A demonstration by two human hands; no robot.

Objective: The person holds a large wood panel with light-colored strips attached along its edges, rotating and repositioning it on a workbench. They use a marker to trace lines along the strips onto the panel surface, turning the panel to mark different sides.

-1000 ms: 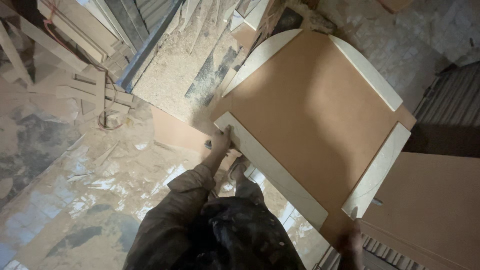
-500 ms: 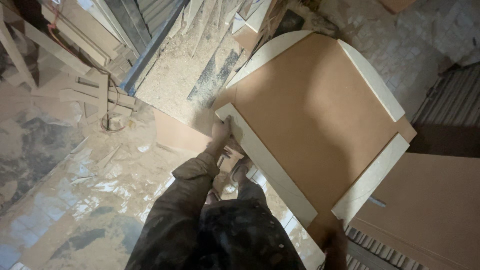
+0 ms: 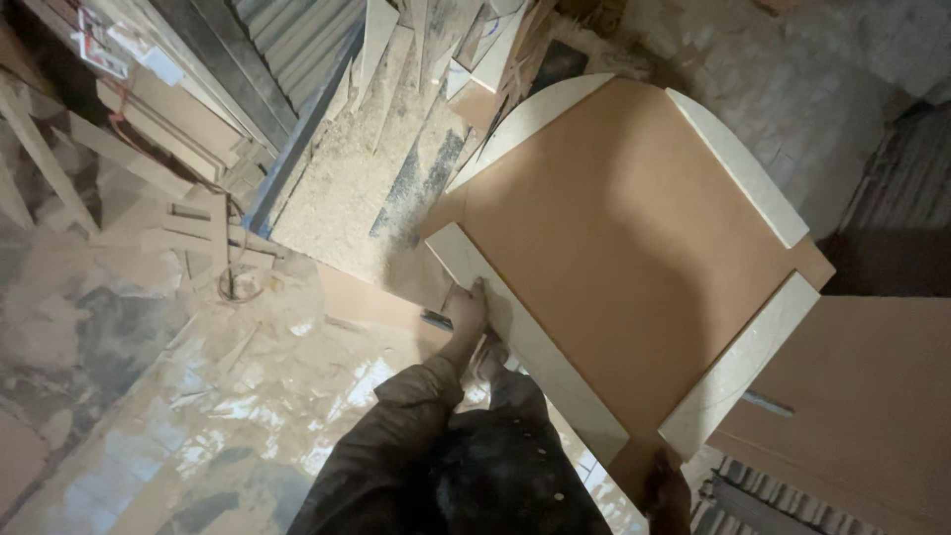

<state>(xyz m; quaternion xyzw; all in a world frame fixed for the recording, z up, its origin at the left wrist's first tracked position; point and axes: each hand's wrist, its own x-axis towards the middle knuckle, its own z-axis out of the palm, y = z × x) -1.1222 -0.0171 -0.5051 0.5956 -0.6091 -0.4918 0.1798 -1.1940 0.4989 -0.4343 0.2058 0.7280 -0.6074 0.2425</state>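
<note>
Item: brown fibreboard panel (image 3: 634,258), held tilted above the sawdust-strewn floor (image 3: 198,416).

- Left of the panel: stacked timber offcuts (image 3: 178,129) and a sawdust heap (image 3: 347,188).
- Left hand (image 3: 466,309): grip closed on the panel's near-left edge, at the lower pale wooden strip (image 3: 535,342).
- Panel: pale strips already sit on all four sides; seemingly framed.
- Right hand (image 3: 666,485): at the bottom corner, grip largely hidden; cannot tell.
- Right of the panel: another brown board (image 3: 872,396), bare.

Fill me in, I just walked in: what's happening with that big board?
A person holds a brown panel edged with pale wooden strips above a sawdust-covered floor. The left hand grips the near strip's edge; the right hand holds the panel's lower corner. Scrap wood lies at the left.
</note>
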